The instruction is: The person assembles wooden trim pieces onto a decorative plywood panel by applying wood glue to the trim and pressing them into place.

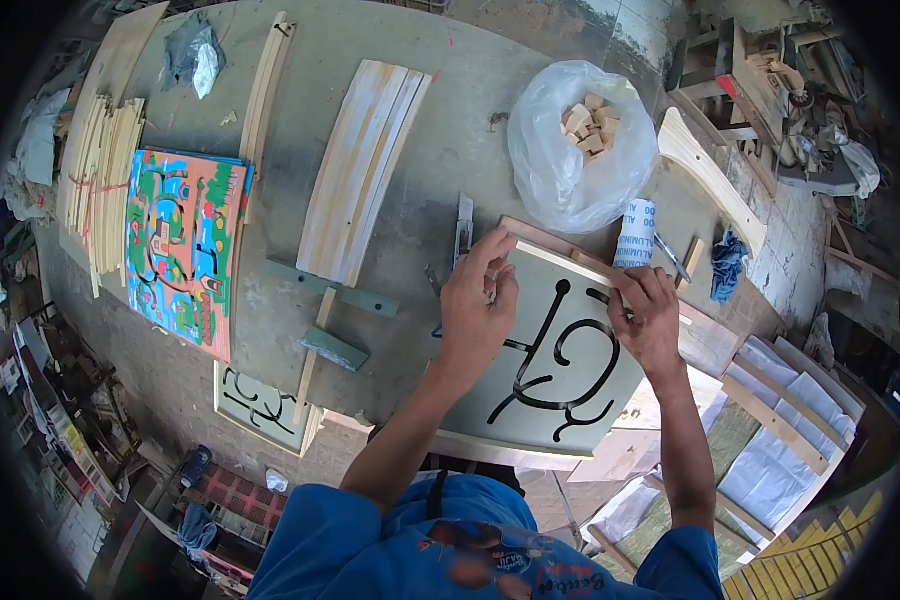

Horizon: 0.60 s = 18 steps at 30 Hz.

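Observation:
A grey-green panel point(530, 365) with curving black grooves lies in front of me. Along its far edge runs a thin pale wooden strip point(560, 258). My left hand point(475, 315) is at the panel's far left corner, with curled fingers gripping the strip's left end. Farther right, my right hand point(645, 315) has its thumb and fingers closed around the strip near the far right corner. My fingers partly hide the strip's ends. A utility knife point(464, 228) lies just beyond my left hand. Near my right hand is a blue-and-white printed sheet point(636, 232).
A plastic bag point(545, 165) of small wood blocks stands on the table. To the left lie wooden slats point(365, 170), colourful printed boards point(185, 250), a sharpening stone point(334, 348) and another grooved panel point(260, 405). A pen point(672, 257) and dark cloth point(729, 267) lie right.

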Each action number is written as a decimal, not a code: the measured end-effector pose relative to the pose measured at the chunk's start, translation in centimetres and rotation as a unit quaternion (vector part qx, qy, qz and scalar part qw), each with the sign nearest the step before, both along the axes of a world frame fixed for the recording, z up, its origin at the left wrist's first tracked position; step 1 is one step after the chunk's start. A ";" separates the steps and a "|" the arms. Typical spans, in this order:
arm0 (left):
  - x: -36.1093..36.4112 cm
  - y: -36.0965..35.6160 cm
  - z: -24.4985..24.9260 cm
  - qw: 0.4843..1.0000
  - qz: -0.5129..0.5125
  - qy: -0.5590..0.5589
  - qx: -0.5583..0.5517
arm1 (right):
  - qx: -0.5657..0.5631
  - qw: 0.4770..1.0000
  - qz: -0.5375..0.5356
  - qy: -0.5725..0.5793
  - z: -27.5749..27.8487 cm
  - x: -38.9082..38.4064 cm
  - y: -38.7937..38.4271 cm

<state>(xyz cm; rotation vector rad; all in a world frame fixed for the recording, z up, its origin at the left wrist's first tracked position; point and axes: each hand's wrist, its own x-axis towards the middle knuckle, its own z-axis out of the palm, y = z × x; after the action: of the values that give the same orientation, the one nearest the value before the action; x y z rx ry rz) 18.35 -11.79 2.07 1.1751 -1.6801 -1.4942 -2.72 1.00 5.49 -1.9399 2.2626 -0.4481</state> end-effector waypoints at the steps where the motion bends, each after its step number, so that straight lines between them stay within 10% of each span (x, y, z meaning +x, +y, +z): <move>1: 0.0 0.0 0.0 1.000 -0.001 0.000 0.000 | -0.002 1.000 0.002 0.001 0.0 0.0 -0.1; 18: -0.8 -0.2 -0.1 1.000 0.011 -0.025 0.000 | -0.016 1.000 -0.003 0.012 -1.0 0.3 0.3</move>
<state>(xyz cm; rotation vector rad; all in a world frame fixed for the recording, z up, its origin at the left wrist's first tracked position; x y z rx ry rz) 17.57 -12.01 2.00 1.2375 -1.6949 -1.4630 -2.45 1.26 4.48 -1.9629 2.2907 -0.4678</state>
